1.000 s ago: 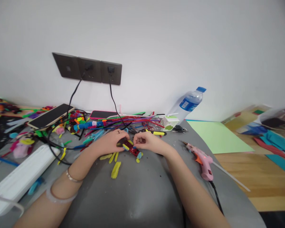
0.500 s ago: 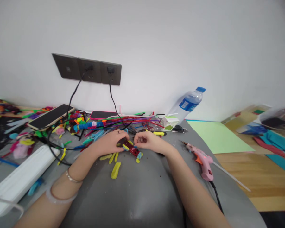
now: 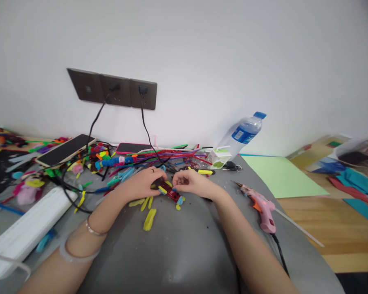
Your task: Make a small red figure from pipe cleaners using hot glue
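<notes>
A small dark red craft piece (image 3: 173, 195) with yellow and blue fuzzy bits lies tilted between my hands, just above or on the grey table. My left hand (image 3: 147, 182) is closed on its upper left end, fingers curled over it. My right hand (image 3: 187, 181) is closed in a pinch at its right side, where a speck of blue shows at the fingertips. What the right fingers grip is too small to make out. Several yellow fuzzy strips, one a folded yellow piece (image 3: 149, 219), lie below my left hand.
A pink hot glue gun (image 3: 265, 212) rests on the right with its cord running forward. Behind are a small carton (image 3: 219, 158), a water bottle (image 3: 247, 131), heaped pipe cleaners (image 3: 178, 154) and a phone (image 3: 68, 150). A white power strip (image 3: 33, 228) and black cables (image 3: 63, 179) lie left.
Almost nothing differs. Both hands keep their hold at the red craft piece, with at most a very slight shift of the right fingers.
</notes>
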{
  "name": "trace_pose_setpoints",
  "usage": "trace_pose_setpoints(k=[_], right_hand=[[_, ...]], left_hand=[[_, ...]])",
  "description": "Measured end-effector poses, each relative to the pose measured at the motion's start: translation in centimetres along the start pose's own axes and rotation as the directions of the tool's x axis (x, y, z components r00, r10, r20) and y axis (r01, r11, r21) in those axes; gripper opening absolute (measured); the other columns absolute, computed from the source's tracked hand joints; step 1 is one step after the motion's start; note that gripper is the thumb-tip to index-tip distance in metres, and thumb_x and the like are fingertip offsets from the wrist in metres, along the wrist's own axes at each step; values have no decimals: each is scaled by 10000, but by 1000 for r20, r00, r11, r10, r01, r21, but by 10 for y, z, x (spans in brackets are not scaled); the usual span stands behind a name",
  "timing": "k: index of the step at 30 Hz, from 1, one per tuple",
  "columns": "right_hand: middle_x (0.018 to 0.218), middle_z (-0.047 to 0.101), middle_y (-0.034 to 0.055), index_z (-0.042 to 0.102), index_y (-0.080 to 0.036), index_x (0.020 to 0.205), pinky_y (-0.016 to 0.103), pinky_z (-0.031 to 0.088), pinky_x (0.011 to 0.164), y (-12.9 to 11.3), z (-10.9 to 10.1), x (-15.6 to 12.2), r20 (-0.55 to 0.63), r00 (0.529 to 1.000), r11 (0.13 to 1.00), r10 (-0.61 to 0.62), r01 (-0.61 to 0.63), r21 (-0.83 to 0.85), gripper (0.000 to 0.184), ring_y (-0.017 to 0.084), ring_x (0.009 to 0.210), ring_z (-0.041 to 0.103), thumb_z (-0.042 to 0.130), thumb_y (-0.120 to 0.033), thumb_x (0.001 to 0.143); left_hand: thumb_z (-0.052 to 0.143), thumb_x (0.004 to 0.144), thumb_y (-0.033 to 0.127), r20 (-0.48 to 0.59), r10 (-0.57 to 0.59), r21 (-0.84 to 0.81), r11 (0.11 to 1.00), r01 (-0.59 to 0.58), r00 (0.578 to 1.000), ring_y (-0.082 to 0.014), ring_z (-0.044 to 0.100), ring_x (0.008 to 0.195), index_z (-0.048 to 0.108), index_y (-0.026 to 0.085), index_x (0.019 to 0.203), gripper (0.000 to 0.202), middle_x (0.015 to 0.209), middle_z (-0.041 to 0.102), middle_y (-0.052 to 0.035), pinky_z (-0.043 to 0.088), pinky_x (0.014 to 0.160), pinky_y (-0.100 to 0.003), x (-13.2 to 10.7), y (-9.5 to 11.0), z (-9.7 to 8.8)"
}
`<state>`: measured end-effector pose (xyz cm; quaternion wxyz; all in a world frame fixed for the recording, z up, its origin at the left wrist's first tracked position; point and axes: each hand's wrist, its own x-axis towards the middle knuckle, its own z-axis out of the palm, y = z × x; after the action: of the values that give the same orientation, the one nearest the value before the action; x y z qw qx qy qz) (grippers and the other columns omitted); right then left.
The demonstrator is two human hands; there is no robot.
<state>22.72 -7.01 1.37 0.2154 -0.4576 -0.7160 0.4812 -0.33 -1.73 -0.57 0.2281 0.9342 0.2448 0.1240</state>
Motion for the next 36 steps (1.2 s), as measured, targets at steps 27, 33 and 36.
trace_pose_setpoints(k=[27,33,36], right_hand=[[645,532,-30,614,-164,770,223,361,556,0,1,1,-18,1000,999,-8,7,-53,82,111,592,467,613,-244,788],[652,538,-28,615,-158,767,224,370,564,-3,4,1,-5,1000,999,8,-8,-48,71,110,597,472,601,-226,783],[655,528,-29,615,-158,779,227,371,570,-2,1,0,-20,1000,999,-16,16,-40,93,111,600,465,602,-248,797]], left_hand=[[652,741,197,3,-32,-28,999,32,999,-232,609,989,595,235,1090,356,1054,640,-51,472,849,-324,1,-2,2],[656,737,183,-17,-11,-26,1000,11,1000,-231,609,999,594,237,1087,359,1054,641,-48,468,839,-316,1,-2,3],[657,742,180,-12,-8,-12,1000,8,1000,-230,611,989,594,233,1080,348,1049,644,-49,466,829,-314,1,-1,3]])
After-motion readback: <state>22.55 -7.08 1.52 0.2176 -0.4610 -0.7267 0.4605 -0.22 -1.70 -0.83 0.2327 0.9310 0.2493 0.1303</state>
